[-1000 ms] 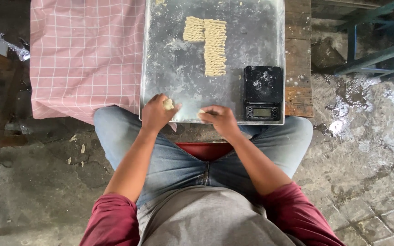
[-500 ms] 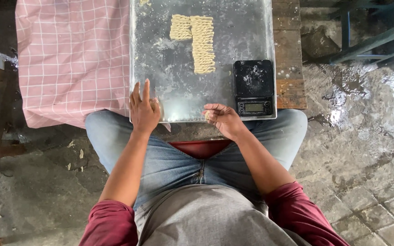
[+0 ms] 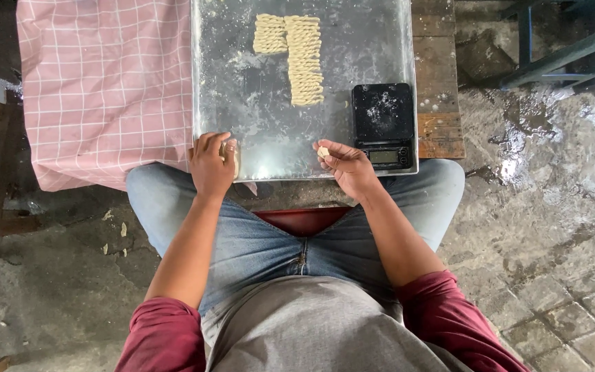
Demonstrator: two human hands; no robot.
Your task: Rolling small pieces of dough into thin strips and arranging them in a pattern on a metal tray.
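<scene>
Nearest lies wet, cracked stone floor around the seated person's jeans. At the near edge of the floured metal tray, the left hand rests palm down, fingers curled over a dough strip. The right hand, palm turned up, pinches a small dough piece in its fingertips, just beside a black scale. Farther up the tray sit rows of twisted dough; a pink checked cloth covers the table to the left
</scene>
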